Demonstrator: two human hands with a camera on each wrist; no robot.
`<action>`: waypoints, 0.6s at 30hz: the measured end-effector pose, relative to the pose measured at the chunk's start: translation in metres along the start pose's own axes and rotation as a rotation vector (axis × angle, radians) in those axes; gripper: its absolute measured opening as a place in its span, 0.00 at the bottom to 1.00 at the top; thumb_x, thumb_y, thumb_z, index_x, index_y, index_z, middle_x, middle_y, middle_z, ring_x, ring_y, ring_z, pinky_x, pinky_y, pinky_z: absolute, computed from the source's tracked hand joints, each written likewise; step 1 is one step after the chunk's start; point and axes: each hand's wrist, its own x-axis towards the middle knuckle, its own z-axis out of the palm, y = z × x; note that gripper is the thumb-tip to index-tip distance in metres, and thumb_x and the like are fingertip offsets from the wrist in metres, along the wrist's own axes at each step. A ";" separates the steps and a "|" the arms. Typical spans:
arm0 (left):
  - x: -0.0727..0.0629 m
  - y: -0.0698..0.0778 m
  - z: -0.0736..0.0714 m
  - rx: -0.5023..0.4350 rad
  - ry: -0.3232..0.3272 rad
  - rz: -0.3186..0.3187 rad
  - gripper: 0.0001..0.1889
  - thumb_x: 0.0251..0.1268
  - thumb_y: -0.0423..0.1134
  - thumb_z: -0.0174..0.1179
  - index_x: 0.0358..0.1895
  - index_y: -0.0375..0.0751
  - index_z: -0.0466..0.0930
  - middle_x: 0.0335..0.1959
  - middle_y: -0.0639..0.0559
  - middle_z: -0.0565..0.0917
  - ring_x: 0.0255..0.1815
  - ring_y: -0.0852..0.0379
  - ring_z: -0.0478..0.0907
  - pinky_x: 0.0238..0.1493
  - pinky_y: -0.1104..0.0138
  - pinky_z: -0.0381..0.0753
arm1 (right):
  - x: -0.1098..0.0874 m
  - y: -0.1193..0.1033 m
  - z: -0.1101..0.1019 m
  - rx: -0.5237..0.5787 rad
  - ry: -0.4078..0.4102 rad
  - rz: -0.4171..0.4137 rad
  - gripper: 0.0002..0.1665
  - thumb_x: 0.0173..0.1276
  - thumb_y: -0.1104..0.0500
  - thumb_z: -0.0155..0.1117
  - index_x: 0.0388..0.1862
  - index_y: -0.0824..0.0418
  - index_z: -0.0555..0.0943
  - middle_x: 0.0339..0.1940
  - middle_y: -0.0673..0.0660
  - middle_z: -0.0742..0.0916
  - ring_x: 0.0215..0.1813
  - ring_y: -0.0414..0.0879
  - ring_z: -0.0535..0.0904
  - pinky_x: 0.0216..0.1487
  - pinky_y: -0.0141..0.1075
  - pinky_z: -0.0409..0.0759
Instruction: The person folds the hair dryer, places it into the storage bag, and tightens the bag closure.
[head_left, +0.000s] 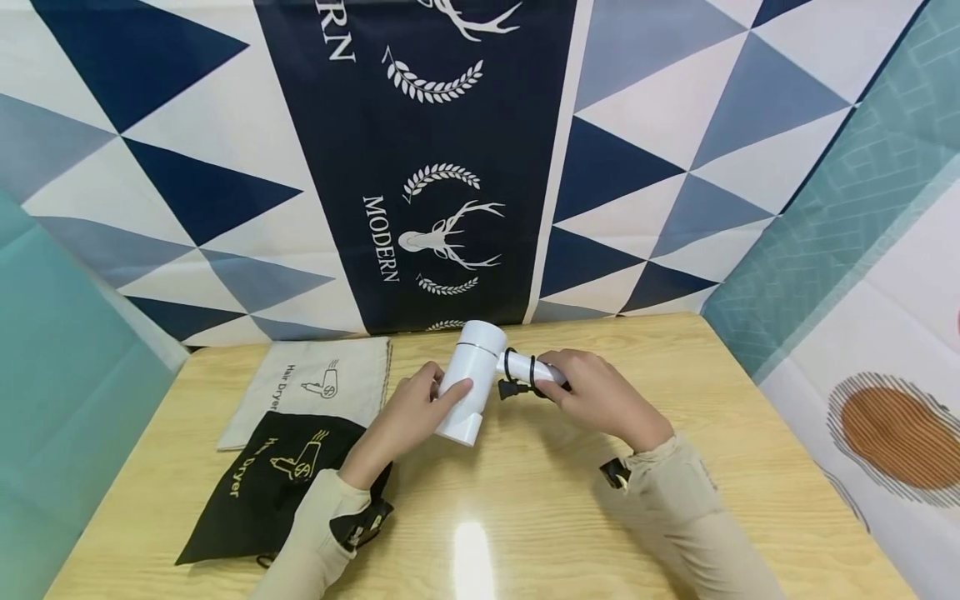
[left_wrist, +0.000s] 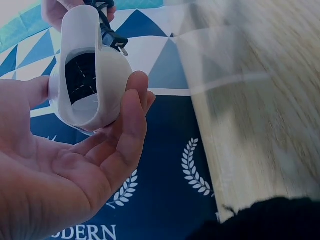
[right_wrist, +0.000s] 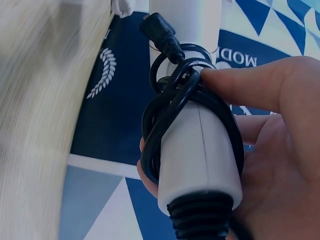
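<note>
A white hair dryer point(head_left: 474, 367) is held between both hands above the table, its barrel tilted and its handle pointing right. My left hand point(head_left: 408, 412) grips the barrel near its lower end, thumb on top. In the left wrist view the fingers curl round the concentrator nozzle point(left_wrist: 80, 30), with a dark grille inside the opening. The right hand point(head_left: 600, 396) holds the handle point(right_wrist: 187, 155). A black cord point(right_wrist: 172, 112) is wound round that handle, and its plug point(right_wrist: 159, 31) sticks out near the barrel. Thumb and fingertips of the right hand touch the cord.
On the left of the wooden table point(head_left: 585, 533) lies a black drawstring pouch point(head_left: 247, 492) printed "Hair Dryer", partly under the left forearm. It overlaps a white pouch point(head_left: 348, 392) with the same print. Patterned cloth point(head_left: 457, 208) hangs behind, with more cloth at both sides.
</note>
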 end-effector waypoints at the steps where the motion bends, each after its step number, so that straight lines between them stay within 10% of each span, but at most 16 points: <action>1: -0.002 0.000 0.000 -0.002 -0.003 0.002 0.27 0.69 0.64 0.56 0.45 0.40 0.74 0.33 0.50 0.83 0.29 0.58 0.80 0.28 0.64 0.78 | -0.001 -0.001 0.001 -0.002 0.003 0.000 0.07 0.71 0.56 0.65 0.43 0.58 0.82 0.29 0.47 0.80 0.27 0.40 0.72 0.31 0.37 0.72; 18: -0.023 -0.009 -0.034 -0.255 -0.093 0.016 0.29 0.80 0.61 0.35 0.56 0.40 0.74 0.37 0.43 0.80 0.35 0.51 0.81 0.38 0.58 0.81 | -0.008 -0.033 -0.003 0.049 0.048 -0.138 0.10 0.70 0.56 0.66 0.48 0.58 0.83 0.35 0.47 0.84 0.33 0.38 0.75 0.35 0.36 0.76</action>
